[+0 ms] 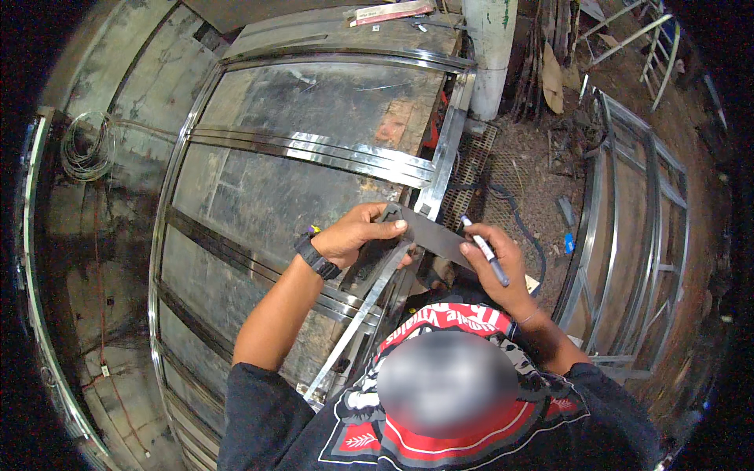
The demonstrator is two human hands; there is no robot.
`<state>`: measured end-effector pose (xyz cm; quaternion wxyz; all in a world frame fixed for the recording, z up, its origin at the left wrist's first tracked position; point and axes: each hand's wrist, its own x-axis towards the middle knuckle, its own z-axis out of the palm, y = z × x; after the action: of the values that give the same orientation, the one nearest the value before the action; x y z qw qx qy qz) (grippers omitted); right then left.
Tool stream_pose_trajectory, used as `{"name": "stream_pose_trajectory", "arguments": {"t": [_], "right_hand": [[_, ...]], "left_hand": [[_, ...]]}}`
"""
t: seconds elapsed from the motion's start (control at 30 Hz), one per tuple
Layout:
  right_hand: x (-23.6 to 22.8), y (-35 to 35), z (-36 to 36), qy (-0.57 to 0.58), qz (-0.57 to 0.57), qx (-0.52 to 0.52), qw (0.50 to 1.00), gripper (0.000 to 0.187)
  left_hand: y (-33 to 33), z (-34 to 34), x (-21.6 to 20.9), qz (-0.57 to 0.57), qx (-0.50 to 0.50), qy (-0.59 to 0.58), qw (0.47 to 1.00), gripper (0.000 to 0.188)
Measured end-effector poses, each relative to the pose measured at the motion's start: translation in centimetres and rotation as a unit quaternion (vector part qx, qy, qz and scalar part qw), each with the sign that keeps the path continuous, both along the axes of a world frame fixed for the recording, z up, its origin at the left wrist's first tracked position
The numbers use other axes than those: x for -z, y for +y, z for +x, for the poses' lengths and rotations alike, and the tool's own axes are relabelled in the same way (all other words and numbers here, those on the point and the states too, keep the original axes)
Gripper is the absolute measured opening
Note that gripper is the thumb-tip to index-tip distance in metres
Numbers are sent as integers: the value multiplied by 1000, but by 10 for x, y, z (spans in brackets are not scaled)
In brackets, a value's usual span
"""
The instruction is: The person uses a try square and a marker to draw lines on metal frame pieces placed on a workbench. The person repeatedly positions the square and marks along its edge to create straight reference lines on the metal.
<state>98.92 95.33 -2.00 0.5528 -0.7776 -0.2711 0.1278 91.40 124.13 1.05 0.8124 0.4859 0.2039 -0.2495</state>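
A flat dark metal plate (432,237) with a notched left end spans the space between my two hands in front of my chest. My left hand (357,234) grips the notched end, thumb on top and fingers curled beneath. At the other end, my right hand (503,265) pinches the plate while a white marker pen with a grey-blue end (487,253) sits between its fingers, slanted. Under the plate is the near corner of a large shiny metal frame (369,162), which lies on a worn, stained worktable (267,98). A narrow metal bar (353,323) runs diagonally below my left hand.
Another welded metal frame (656,196) lies on the right. A pale column (488,59) stands behind the table's right corner, beside perforated metal grating (471,161). A dark cable (525,216) and a blue object (569,243) lie on the floor; coiled wire (86,149) is at left.
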Motion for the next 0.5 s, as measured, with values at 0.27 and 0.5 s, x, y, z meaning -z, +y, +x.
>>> {"name": "stream_pose_trajectory", "arguments": {"t": [0.27, 0.5], "right_hand": [[0, 5, -16, -24, 18, 3, 1000, 18], [13, 0, -30, 26, 4, -5, 1000, 18]], "left_hand": [[27, -13, 22, -25, 80, -50, 995, 67], [30, -23, 35, -98, 56, -69, 991, 60]]}}
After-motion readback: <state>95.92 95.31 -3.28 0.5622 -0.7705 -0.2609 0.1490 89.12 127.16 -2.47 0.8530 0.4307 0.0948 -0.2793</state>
